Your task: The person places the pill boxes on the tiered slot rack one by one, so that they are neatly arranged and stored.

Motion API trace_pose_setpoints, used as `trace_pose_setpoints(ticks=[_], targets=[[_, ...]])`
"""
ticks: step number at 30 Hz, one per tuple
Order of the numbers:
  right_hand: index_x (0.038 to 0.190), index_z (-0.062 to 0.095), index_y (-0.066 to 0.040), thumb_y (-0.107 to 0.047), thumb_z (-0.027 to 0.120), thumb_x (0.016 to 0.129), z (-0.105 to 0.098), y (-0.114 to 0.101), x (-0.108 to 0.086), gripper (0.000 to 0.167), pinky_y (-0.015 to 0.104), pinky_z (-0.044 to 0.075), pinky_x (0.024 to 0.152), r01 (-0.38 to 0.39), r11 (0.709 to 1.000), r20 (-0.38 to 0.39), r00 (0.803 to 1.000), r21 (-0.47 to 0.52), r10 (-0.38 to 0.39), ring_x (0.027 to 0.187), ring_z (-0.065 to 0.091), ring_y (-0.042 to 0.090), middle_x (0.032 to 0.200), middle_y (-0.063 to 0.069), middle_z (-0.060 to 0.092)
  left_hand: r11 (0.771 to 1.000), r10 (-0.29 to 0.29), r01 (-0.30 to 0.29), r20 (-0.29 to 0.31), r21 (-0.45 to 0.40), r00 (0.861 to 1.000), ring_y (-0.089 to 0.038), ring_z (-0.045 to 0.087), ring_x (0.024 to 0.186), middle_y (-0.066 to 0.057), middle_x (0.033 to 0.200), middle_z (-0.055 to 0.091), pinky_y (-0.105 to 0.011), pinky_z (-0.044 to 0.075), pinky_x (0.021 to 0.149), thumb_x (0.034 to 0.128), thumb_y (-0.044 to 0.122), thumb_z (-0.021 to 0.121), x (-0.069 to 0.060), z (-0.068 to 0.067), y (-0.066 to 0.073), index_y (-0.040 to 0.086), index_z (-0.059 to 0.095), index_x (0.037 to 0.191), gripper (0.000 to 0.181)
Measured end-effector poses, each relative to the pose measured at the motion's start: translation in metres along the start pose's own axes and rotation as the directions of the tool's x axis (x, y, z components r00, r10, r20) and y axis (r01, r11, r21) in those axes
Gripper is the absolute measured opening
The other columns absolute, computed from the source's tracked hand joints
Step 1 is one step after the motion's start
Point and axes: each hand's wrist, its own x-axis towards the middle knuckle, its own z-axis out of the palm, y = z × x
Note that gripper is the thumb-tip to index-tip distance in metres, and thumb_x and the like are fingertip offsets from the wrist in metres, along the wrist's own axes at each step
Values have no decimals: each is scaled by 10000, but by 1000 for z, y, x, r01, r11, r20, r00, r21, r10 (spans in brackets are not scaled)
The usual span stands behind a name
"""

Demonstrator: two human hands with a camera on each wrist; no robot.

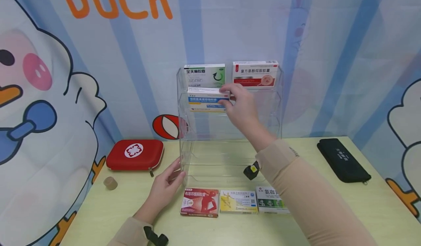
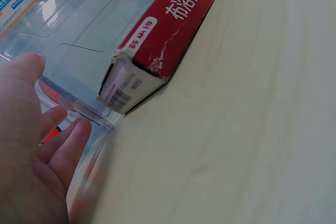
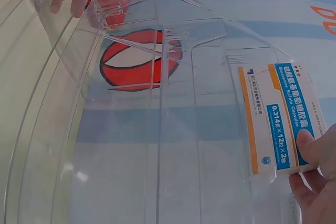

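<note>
My right hand (image 1: 242, 107) pinches the right end of a white, blue and orange medicine box (image 1: 205, 101) at the left of the clear tiered rack's second tier. In the right wrist view, its label (image 3: 278, 116) faces the camera, with the thumb on the front. My left hand (image 1: 164, 187) is at the lower left side of the clear rack (image 1: 210, 151), fingers loosely extended; whether they press on it is hard to tell. Above, a green-and-white box (image 1: 204, 74) and a red-and-white box (image 1: 255, 74) stand in the top tier.
Before the rack lie a red box (image 1: 199, 202), a yellow-and-white box (image 1: 238, 202) and a green-and-white box (image 1: 271, 200), partly behind the right sleeve. A red zip case (image 1: 135, 154) and small brown cylinder (image 1: 110, 183) are left; a black pouch (image 1: 343, 160) is right.
</note>
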Motion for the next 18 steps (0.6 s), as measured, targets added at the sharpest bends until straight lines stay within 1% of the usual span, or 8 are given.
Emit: trace_pose_setpoints(ticks=[4,9,13,18], targets=[[1248,752,-55,-22,839,955,4,1,0,308,353,666,1042,-13,999,15,1000,29,13,1233,729,266,1356,105,732,1000,-9,9,5,2,1000,-345,715,1378,-146,1577,657,-375,630,1088,1081,273,729,0,0,0,288,486,1676,643],[1273,762,-46,-17,817,971,8,0,0,309,330,655,1059,-26,998,29,999,61,24,1279,725,275,1417,112,717,1000,-21,21,4,0,1000,-335,713,1384,-134,1584,654,-416,622,1100,1081,284,729,0,0,2,310,485,1676,643],[1305,764,-44,-16,784,1000,10,-2,0,308,317,642,1080,-59,994,55,997,92,54,1329,705,279,1480,108,679,1000,-18,18,3,-2,1000,-327,713,1386,-123,1589,652,-406,625,1095,1081,290,730,0,0,1,334,482,1674,644],[1340,761,-54,5,756,1014,12,-4,1,332,317,633,1095,-107,987,76,992,122,98,1344,695,284,1494,99,665,1000,-15,15,5,-8,1000,-330,712,1386,-120,1592,650,-400,624,1094,1082,298,729,0,-1,-1,347,480,1673,644]])
